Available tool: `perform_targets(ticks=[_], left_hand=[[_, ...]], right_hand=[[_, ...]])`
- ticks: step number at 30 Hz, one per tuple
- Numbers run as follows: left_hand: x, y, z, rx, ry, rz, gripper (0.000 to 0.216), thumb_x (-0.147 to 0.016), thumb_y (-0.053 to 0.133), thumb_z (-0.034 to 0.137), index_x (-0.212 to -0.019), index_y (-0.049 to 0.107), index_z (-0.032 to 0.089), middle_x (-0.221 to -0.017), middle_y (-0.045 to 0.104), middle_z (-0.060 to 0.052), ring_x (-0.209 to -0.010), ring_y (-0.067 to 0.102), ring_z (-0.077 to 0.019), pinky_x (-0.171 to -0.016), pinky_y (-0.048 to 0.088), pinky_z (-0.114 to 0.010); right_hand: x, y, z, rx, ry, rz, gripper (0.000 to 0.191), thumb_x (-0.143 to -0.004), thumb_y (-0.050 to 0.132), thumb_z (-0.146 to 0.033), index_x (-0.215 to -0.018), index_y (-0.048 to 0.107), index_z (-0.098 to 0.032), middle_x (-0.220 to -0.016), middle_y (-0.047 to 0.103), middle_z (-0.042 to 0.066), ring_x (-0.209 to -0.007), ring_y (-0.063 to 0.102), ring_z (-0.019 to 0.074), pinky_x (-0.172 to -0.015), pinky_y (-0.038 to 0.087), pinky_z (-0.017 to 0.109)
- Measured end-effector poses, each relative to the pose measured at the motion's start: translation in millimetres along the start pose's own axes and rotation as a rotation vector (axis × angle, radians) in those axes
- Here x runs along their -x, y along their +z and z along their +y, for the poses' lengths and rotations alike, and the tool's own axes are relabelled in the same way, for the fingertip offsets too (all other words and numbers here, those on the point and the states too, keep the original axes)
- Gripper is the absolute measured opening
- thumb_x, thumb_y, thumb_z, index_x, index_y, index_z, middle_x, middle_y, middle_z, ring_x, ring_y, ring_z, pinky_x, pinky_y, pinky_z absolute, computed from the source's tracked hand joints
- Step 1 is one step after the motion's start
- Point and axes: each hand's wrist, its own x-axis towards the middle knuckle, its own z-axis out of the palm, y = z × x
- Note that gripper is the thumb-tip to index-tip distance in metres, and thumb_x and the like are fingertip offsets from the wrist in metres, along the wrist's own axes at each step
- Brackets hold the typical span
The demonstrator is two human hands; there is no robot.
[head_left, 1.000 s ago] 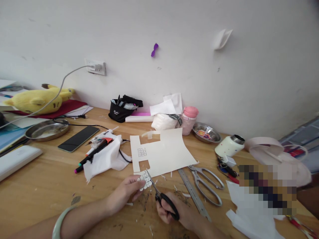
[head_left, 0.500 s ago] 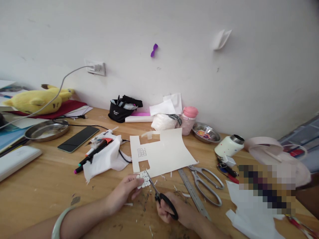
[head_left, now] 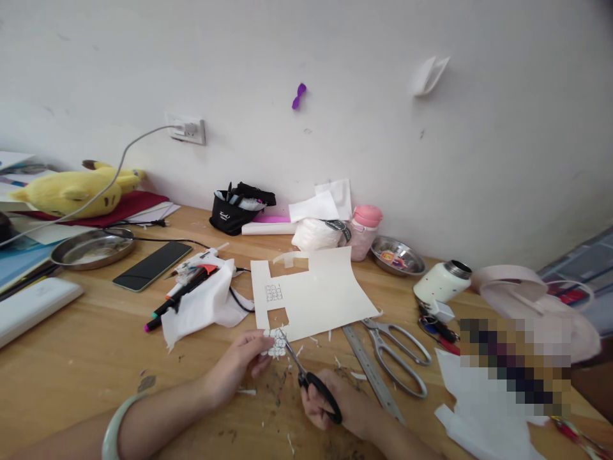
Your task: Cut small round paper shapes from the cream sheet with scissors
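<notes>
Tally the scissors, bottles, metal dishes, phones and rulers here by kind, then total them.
Scissors: 2 (black-handled pair in the right hand, silver pair)
Bottles: 2 (pink bottle, cream bottle)
Metal dishes: 2 (left dish, right dish)
Phone: 1
Ruler: 1
Total: 8

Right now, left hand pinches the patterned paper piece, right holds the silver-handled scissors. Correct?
Wrong pair: the right hand holds the black-handled scissors; the silver-handled scissors lie by the ruler, per the head view. The left hand does pinch the paper piece.
</notes>
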Motion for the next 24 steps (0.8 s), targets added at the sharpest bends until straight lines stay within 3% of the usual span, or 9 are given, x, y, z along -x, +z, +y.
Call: perform_targets(ticks=[10, 16, 24], left_hand=[[-0.5, 1.3, 1.4, 0.022, 0.012, 0.013, 0.033, -0.074, 0.048, 0.036, -0.048, 0.037, 0.019, -0.039, 0.033, 0.007, -0.04, 0.025, -0.0075, -0.046, 0.022, -0.023], [-0.8, 1.7, -1.3, -0.021, 0.005, -0.038, 0.037, -0.075, 0.049, 0.042, -0.05, 0.04, 0.017, -0.04, 0.036, 0.006, -0.041, 0.028, -0.0069, -0.045, 0.02, -0.023], [-0.5, 5.4, -3.7, -0.092, -0.112, -0.123, 0.04, -0.071, 0.053, 0.054, -0.058, 0.045, 0.017, -0.04, 0.039, 0.007, -0.038, 0.026, -0.0062, -0.04, 0.016, -0.022]], right_hand=[[-1.6, -0.9, 1.8, -0.026, 0.046, 0.017, 0.041, -0.066, 0.053, -0.052, -0.054, 0.033, -0.018, -0.048, 0.034, -0.006, -0.042, 0.033, 0.0045, -0.046, 0.025, 0.021], [1.0, -0.4, -4.7, 0.009, 0.001, 0.015, 0.052, -0.065, 0.049, -0.066, -0.054, 0.035, -0.017, -0.046, 0.036, -0.005, -0.043, 0.033, 0.0056, -0.046, 0.024, 0.022], [0.4, 3.5, -2.8, -0.053, 0.007, 0.05, 0.058, -0.062, 0.049, -0.073, -0.055, 0.035, -0.017, -0.044, 0.035, -0.006, -0.041, 0.029, 0.0044, -0.043, 0.019, 0.021]])
